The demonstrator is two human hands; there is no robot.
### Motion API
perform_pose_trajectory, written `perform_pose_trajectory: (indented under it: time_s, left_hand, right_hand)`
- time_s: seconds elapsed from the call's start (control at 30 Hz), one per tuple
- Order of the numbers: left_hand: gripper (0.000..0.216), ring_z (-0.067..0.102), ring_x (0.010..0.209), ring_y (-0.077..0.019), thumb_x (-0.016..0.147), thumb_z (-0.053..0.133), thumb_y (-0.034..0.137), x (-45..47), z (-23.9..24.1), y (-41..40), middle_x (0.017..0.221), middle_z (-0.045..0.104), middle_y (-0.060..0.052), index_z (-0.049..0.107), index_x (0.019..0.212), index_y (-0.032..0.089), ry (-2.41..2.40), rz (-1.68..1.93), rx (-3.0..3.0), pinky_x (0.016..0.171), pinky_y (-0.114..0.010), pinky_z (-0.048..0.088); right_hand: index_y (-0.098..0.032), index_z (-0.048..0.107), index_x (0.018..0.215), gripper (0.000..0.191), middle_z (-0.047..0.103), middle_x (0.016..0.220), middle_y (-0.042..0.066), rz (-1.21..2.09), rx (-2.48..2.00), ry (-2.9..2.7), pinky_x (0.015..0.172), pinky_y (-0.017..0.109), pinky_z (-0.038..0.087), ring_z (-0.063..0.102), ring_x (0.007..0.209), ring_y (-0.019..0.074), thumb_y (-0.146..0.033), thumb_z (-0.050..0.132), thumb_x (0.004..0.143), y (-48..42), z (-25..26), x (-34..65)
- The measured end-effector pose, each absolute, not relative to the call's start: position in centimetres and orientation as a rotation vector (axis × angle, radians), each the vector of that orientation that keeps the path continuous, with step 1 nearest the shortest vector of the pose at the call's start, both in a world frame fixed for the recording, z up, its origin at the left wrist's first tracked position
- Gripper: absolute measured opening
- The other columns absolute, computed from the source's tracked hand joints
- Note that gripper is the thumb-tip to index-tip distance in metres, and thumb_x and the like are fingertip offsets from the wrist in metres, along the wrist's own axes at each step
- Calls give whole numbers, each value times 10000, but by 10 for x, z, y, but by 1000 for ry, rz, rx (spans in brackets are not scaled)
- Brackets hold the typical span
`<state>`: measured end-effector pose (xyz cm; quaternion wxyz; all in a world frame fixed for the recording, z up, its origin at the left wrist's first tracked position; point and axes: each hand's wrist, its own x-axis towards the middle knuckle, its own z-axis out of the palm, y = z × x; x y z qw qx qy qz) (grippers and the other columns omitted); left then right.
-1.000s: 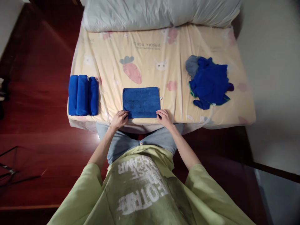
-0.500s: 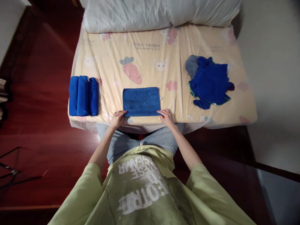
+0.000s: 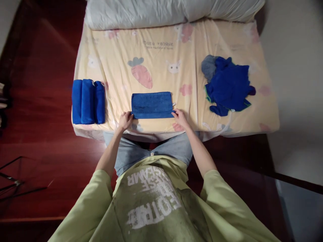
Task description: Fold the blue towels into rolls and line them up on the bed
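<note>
A blue towel (image 3: 151,103) lies flat on the bed in front of me, its near edge turned over into a narrow fold. A small white tag sticks out at its right side. My left hand (image 3: 126,120) pinches the near left corner of the fold. At the opposite end, my right hand (image 3: 180,117) has its fingers closed on the near right corner. Off to the left sit several rolled blue towels (image 3: 87,102), side by side. To the right is a loose heap of blue cloths (image 3: 229,85) with green edging and a grey cloth (image 3: 209,68) at its upper left.
The bed (image 3: 113,67) has a yellow sheet printed with carrots and rabbits. A pale quilt (image 3: 151,13) is bunched along its far side. On the dark red floor at left stand thin black stand legs (image 3: 17,183). A wall (image 3: 297,84) rises at right.
Both hands have moved away from my body, carrying the towel's near edge further over. The exposed towel is now shorter from front to back. The view has shifted slightly.
</note>
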<state>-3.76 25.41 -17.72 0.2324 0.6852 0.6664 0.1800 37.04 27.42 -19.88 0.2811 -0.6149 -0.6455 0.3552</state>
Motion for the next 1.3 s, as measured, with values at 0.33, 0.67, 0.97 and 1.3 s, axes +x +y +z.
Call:
perform_pose_trajectory:
  time_s: [0.33,0.67,0.97,1.3]
  left_hand:
    - [365,696,926,-294,966,491,423,-36,-177,264,876,740,-110,737,1072,176,1922,472,1767,859,-366,534]
    - [298,736,947,-295,929,554,398,-16,-171,265,934,786,-110,717,1093,209,2071,495,1582,832,-360,524]
    - [284,685,917,-288,940,576,357,-11,-172,255,843,731,-77,629,1184,222,2079,622,1622,852,-395,528]
    - [391,527,1394,-309,947,495,207,-27,-176,239,1426,653,-127,679,1291,230,1525,617,2197,1179,-547,435]
  right_hand:
    - [-212,730,1063,307,759,945,95,912,-1723,-1757,863,404,595,710,887,263,-474,600,971,283,-200,371]
    - [-187,749,1078,322,780,875,106,812,-1812,-1727,811,368,582,733,828,254,-456,657,928,285,-197,362]
    - [-213,680,1184,312,750,845,67,765,-1803,-1752,832,377,574,710,826,253,-411,644,945,280,-191,360]
    - [-246,773,1231,407,717,1301,89,499,-1414,-2231,1101,530,494,604,1208,306,-112,551,917,259,-184,362]
